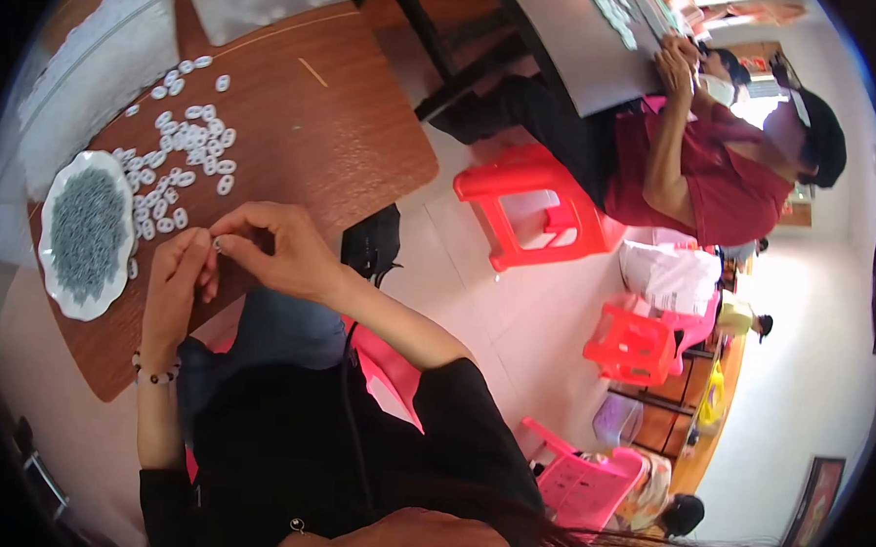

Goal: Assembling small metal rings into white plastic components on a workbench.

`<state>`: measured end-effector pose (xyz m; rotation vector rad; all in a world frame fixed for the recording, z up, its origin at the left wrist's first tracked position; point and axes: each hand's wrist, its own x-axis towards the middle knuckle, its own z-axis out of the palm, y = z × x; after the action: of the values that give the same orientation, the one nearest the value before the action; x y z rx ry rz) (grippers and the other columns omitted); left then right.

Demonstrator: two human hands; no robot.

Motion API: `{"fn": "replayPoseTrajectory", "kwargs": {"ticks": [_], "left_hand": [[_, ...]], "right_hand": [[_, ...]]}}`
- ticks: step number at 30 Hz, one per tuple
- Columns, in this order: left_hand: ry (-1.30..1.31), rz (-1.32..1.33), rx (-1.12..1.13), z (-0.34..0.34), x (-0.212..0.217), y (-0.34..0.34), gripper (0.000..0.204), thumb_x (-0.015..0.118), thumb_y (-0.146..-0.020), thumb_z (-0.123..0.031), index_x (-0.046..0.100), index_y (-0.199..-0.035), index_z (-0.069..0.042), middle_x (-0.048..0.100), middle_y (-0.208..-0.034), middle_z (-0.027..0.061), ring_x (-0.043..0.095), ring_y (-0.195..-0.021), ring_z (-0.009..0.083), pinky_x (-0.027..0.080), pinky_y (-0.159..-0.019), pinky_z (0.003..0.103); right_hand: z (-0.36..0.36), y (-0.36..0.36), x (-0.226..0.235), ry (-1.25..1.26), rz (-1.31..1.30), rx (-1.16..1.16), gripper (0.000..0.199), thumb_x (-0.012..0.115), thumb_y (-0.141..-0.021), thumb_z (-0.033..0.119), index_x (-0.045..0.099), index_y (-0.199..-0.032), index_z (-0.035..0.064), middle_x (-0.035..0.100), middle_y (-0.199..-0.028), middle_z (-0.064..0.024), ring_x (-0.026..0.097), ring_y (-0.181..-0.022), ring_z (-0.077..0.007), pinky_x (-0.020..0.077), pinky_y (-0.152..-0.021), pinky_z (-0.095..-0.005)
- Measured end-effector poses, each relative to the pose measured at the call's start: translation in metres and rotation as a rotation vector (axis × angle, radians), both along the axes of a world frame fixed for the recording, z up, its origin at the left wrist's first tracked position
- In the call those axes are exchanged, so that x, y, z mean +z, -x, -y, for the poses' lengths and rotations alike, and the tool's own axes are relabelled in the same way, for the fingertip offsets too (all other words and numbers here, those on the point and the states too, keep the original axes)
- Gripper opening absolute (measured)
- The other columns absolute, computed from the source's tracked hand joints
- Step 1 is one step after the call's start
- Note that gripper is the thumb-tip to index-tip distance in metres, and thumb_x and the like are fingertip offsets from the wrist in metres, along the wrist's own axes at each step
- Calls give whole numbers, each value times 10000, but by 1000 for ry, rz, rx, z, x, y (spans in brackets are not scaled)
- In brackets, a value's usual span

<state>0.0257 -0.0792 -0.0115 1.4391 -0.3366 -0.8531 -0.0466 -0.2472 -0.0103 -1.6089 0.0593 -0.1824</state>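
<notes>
My right hand (287, 252) pinched a small piece (217, 247) near the tabletop (337, 122) edge; my left hand (175, 274), curled, met it, its grip unclear. From too loose pinching, the piece could fall onto my jeans (289, 331).

Brightly lit overall; strongest light's well to the R of the brown table (287, 140), where a window-like opening (756, 109) is blown out & the white wall (797, 328) washes to glare. Tabletop's dimmer, w/ soft sheen on its bare R half. Floor (474, 339) R of it pale, pinkish. White pieces (180, 143) on it fairly crisp; bkgd far R of it soft. Fisheye bends straight edges, w/ black vignette all round.
</notes>
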Motion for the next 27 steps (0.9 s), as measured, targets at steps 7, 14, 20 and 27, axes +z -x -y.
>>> {"fn": "replayPoseTrajectory", "kwargs": {"ticks": [7, 14, 20, 27], "left_hand": [[-66, 125, 62, 5, -9, 0, 323, 455, -1014, -253, 512, -757, -66, 420, -607, -40, 411, -527, 37, 327, -486, 188], [-188, 280, 145, 4, -15, -2, 255, 501, -1002, -245, 575, -858, -48, 468, -645, -45, 410, -576, 23, 313, -512, 184], [-171, 228, 269, 9, -20, -3, 211, 550, -981, -223, 611, -973, -20, 503, -673, -45, 412, -592, 24, 312, -547, 173], [-102, 133, 320, -4, -29, -7, 203, 567, -972, -206, 617, -992, -11, 523, -690, -32, 422, -614, 29, 316, -561, 173]], "right_hand": [[7, -5, -1, 162, 95, -73, 101, 680, -790, 92, 660, -830, 1, 653, -749, -116, 637, -678, -180, 476, -595, -281], [3, -15, -6, 329, 277, -215, 75, 654, -699, 110, 637, -737, 48, 591, -671, -106, 575, -703, -313, 456, -641, -409], [4, -18, -9, 322, 277, -238, 62, 653, -689, 100, 628, -725, 55, 585, -654, -88, 573, -700, -302, 453, -642, -403], [-4, -24, -11, 337, 296, -228, 82, 663, -688, 106, 632, -734, 46, 589, -658, -89, 575, -698, -306, 458, -655, -405]]}}
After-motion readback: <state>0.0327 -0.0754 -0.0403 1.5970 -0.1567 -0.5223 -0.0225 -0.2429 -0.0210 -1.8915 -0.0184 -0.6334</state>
